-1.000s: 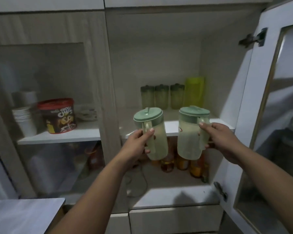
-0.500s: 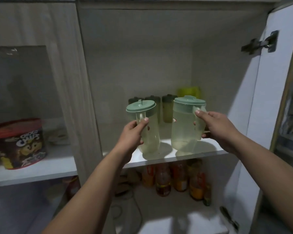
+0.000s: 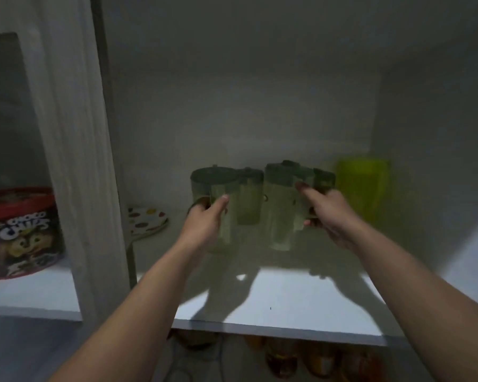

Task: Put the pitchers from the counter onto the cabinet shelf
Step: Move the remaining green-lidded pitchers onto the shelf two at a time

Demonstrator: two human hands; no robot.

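Observation:
Two pale pitchers with green lids are deep inside the dim cabinet, upright over the white shelf [image 3: 287, 304]. My left hand [image 3: 204, 224] grips the handle of the left pitcher [image 3: 226, 205]. My right hand [image 3: 326, 213] grips the handle of the right pitcher [image 3: 280, 205]. The two pitchers stand close side by side, low on the shelf; whether their bases touch it is blurred. Both forearms reach in over the shelf's front edge.
Behind the pitchers stand several green-lidded jars [image 3: 249, 199], and a yellow-green container [image 3: 362, 186] stands at the back right. A spotted plate [image 3: 146, 219] lies at the back left. A Choco Chips tub [image 3: 20, 232] sits in the left compartment behind a divider [image 3: 94, 161]. Bottles [image 3: 315, 359] stand below.
Both hands have pushed the pitchers farther back into the cabinet and lower over the shelf. The view has moved closer and the inside looks darker.

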